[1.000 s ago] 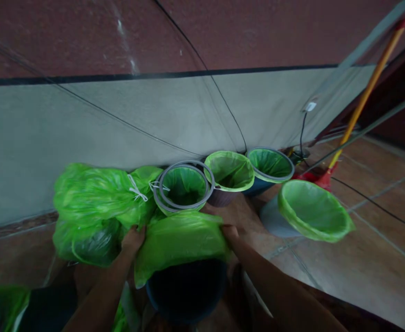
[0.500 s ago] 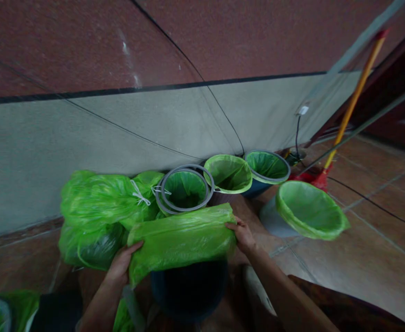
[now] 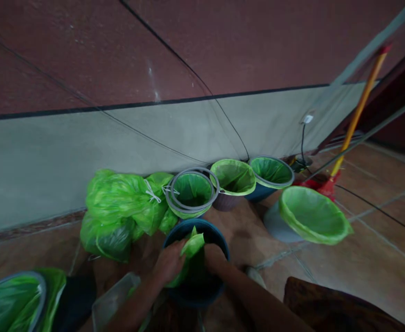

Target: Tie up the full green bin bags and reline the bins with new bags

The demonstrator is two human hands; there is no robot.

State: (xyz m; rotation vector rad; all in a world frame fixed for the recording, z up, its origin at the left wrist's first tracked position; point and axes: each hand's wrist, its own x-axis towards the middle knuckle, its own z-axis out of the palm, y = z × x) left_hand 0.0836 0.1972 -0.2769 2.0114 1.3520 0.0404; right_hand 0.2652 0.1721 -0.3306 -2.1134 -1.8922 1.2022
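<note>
A green plastic trash bag (image 3: 192,251) hangs partly inside a dark blue bin (image 3: 219,230) in front of me. My left hand (image 3: 170,261) is closed on the bag's edge at the left of the bin's mouth. On the other side my right hand (image 3: 216,259) is curled at the bag, inside the right part of the rim; its fingertips are hidden. The bag's upper edge stands up between both hands, and its lower part goes down into the dark bin.
Lined bins stand along the wall: one with grey rings (image 3: 191,189), a brown one (image 3: 227,202), a blue one (image 3: 271,170). A grey lined bin (image 3: 281,223) tilts at right, near a red dustpan (image 3: 326,188). Tied green bags (image 3: 119,198) lie left; another lined bin (image 3: 41,295) is nearer.
The bag, spread wide between my hands above the bin, is now lowered into it and bunched. Both hands have come closer together and down to the bin's mouth.
</note>
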